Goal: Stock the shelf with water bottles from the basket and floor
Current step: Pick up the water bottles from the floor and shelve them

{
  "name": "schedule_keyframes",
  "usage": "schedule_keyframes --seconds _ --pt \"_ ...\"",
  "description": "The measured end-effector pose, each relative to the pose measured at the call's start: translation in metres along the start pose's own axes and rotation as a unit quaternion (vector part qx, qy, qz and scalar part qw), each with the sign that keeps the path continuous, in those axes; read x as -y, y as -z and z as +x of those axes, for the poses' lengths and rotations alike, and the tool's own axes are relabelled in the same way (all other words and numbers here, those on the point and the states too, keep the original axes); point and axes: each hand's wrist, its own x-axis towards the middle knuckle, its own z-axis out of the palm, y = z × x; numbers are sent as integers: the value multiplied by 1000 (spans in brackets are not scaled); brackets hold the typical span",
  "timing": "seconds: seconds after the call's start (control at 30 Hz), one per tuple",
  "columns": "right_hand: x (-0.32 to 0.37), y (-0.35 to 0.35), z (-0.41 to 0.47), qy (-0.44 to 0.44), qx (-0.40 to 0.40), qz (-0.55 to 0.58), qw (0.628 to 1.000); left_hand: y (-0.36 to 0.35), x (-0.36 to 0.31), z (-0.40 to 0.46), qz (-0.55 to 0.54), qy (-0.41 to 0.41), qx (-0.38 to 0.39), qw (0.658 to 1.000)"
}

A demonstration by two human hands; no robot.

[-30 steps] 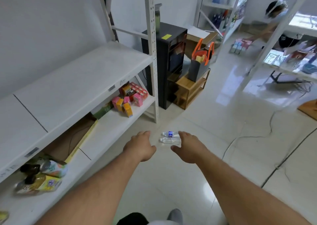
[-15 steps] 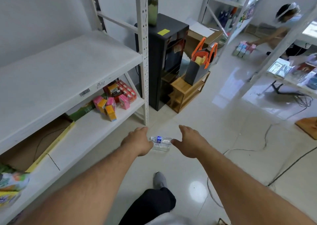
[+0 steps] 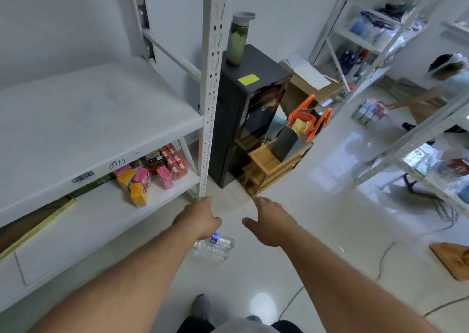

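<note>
Barely started: my left hand (image 3: 200, 217) and right hand (image 3: 270, 222) hover spread, gripping nothing, above two clear plastic water bottles (image 3: 215, 247) on the floor beside the white metal shelf's (image 3: 101, 119) bare front corner.

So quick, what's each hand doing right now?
Left hand: open, empty, above the water bottles on the floor.
Right hand: open, empty.

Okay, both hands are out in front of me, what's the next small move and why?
Probably lower both hands to the two water bottles lying on the floor. The left hand hovers open just above them, the right hand is open beside them, and neither holds anything. The shelf above is bare.
</note>
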Motion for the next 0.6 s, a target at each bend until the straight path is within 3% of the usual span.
schedule_keyframes --seconds 0.37,0.6 --pt "-1 19 92 116 63 -43 990 6 6 29 -82 137 -63 985" --pt "-45 35 157 207 104 -70 970 -23 -35 52 -110 236 -60 964"
